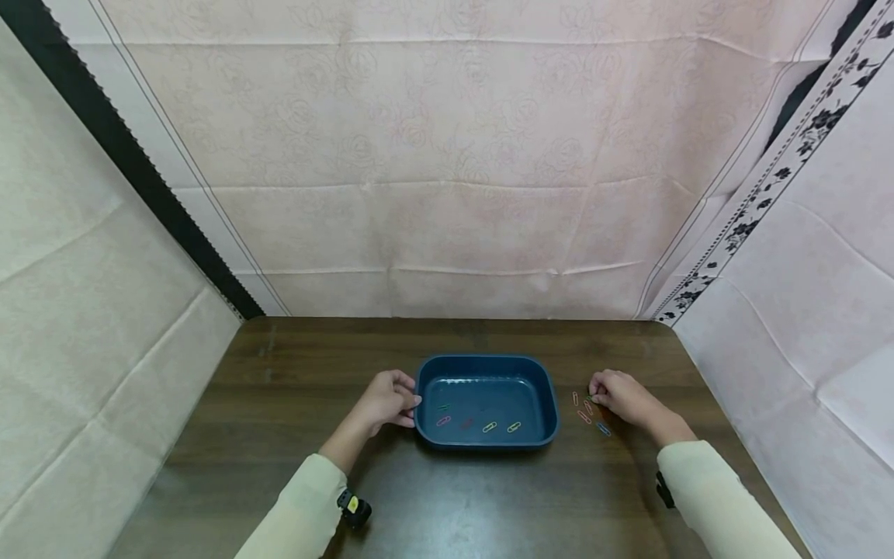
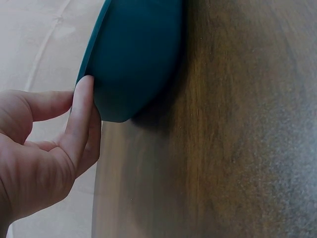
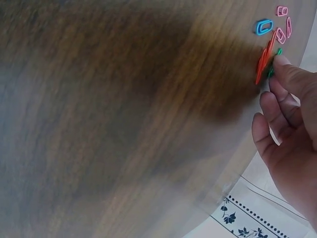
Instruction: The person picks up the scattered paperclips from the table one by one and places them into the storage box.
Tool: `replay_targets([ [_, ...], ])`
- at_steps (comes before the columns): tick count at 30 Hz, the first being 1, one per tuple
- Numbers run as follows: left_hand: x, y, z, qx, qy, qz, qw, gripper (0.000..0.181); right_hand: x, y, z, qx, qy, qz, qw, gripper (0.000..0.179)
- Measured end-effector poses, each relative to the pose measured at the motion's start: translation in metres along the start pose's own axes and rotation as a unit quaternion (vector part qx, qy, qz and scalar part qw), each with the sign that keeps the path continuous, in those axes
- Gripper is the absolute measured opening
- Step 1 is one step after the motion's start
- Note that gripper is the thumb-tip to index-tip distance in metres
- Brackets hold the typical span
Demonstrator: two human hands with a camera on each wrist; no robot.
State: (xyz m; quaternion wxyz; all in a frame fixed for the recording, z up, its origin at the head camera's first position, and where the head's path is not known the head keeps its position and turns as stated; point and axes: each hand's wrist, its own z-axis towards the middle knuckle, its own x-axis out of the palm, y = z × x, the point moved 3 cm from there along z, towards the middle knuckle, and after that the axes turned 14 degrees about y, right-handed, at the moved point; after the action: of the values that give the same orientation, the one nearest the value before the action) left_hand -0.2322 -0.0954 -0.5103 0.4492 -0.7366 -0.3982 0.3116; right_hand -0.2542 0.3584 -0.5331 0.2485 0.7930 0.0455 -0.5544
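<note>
A dark blue rectangular tray (image 1: 482, 388) sits on the table with several paper clips spread inside: one green clip (image 1: 443, 407), a pink clip (image 1: 443, 421), a red clip (image 1: 466, 424) and two yellow clips (image 1: 490, 427). My left hand (image 1: 391, 397) pinches the tray's left rim between thumb and finger. To the right of the tray, my right hand (image 1: 624, 394) pinches a green paper clip (image 3: 279, 51) at the tabletop, partly hidden by the fingertips. Beside these fingertips lie orange clips (image 3: 263, 62), pink clips (image 3: 281, 35) and a blue clip (image 3: 264, 27).
The brown wooden table (image 1: 489, 497) has rounded far corners. A pale cloth (image 1: 447, 155) hangs behind it, with white cloths at both sides. Each wrist carries a small black camera, the left one (image 1: 355, 508) with a yellow mark.
</note>
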Motion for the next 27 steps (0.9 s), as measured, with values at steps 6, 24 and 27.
replay_targets([
  [6, -0.0005, 0.0010, -0.0002, 0.002, 0.000, -0.003, 1.0000, 0.029, -0.0010, 0.0025, 0.0010, -0.003, 0.009, 0.000, 1.0000, 0.015],
  [24, -0.0002, 0.0020, 0.0008, 0.003, 0.002, -0.004, 1.0000, 0.027, 0.0007, -0.0035, -0.0002, -0.015, -0.002, -0.004, 0.9999, 0.016],
  [27, -0.0004, 0.0017, 0.0008, 0.004, 0.000, -0.002, 1.0000, 0.026, -0.0025, -0.0017, -0.0022, -0.025, -0.009, -0.004, 0.9996, 0.017],
])
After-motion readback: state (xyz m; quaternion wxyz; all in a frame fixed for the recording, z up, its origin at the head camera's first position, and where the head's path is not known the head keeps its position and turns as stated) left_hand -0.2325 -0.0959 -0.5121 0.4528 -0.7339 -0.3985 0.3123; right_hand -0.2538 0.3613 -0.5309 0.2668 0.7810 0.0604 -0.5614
